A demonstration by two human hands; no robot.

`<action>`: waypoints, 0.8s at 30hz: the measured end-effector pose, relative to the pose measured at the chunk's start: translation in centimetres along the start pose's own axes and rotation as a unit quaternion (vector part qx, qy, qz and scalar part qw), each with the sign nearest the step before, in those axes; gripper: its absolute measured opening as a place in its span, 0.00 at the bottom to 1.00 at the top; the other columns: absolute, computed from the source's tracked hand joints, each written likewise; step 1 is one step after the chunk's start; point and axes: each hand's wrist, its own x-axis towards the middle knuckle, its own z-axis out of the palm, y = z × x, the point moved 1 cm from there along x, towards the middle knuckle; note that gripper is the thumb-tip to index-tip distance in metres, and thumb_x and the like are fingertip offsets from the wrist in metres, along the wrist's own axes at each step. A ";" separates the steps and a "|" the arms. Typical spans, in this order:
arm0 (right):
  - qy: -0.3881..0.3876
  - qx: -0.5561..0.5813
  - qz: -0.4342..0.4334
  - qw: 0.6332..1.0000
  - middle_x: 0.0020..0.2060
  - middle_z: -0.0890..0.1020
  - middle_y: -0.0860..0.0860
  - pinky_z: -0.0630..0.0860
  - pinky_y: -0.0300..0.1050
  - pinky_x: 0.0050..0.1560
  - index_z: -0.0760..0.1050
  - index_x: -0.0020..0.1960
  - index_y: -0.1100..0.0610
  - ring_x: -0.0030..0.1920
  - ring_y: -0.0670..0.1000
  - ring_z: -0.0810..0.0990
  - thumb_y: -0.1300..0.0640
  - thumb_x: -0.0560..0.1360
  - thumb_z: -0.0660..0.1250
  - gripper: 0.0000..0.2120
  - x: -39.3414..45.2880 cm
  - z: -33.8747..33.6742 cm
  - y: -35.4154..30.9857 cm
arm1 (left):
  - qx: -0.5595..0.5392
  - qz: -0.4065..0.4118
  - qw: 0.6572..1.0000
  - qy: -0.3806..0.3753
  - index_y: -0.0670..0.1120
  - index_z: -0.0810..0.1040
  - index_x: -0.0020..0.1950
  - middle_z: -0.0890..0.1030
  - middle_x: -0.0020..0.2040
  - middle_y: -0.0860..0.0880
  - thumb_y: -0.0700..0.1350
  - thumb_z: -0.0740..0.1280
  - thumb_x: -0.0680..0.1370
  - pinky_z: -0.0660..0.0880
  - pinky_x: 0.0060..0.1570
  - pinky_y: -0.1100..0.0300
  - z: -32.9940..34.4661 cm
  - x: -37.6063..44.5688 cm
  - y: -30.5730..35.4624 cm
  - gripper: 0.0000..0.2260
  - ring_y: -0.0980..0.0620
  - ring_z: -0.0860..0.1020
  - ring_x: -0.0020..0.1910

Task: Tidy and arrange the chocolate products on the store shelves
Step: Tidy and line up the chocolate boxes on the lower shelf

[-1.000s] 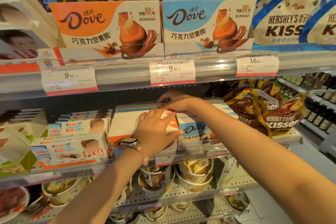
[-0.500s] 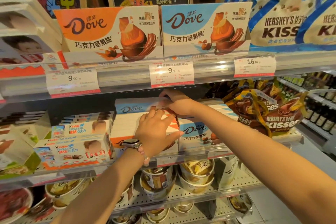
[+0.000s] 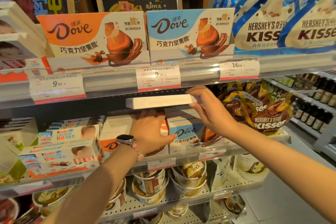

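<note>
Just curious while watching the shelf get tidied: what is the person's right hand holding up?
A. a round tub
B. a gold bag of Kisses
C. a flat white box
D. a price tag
C: the right hand pinches one end of a flat white box, lifted level above the Dove boxes on the middle shelf, while the left hand rests on the orange Dove stack below.

The middle shelf (image 3: 236,148) carried the blue chocolate box (image 3: 189,132) at its front. Left of that box stood an orange chocolate box (image 3: 111,140), farther left the stacked children's chocolate bars (image 3: 61,158). Right of it lay gold candy bags (image 3: 263,112). Above it, the top shelf (image 3: 200,74) held two upright display boxes (image 3: 94,38).
</note>
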 end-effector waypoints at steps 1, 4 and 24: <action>0.003 -0.002 0.005 1.000 0.54 0.76 0.62 0.66 0.35 0.60 0.71 0.59 0.69 0.58 0.51 0.71 0.54 0.79 0.57 0.18 -0.4 -0.5 0.5 | -0.016 0.010 1.000 -0.006 0.58 0.72 0.61 0.74 0.61 0.54 0.71 0.59 0.69 0.71 0.55 0.55 0.0 0.4 0.3 0.27 0.51 0.70 0.60; 0.008 -0.005 0.016 1.000 0.54 0.76 0.61 0.64 0.30 0.61 0.69 0.60 0.64 0.57 0.51 0.71 0.51 0.80 0.54 0.18 -1.4 -1.8 1.7 | -0.073 0.034 0.995 -0.061 0.55 0.68 0.62 0.75 0.58 0.53 0.69 0.63 0.68 0.73 0.45 0.61 0.0 1.8 1.1 0.28 0.53 0.73 0.55; -0.056 -0.103 0.072 0.991 0.54 0.77 0.63 0.63 0.39 0.50 0.70 0.64 0.67 0.54 0.63 0.75 0.63 0.78 0.59 0.15 -0.9 -2.9 5.6 | -0.147 0.076 0.985 -0.047 0.50 0.69 0.67 0.70 0.67 0.53 0.59 0.71 0.69 0.65 0.59 0.64 -0.7 1.4 1.8 0.30 0.55 0.66 0.65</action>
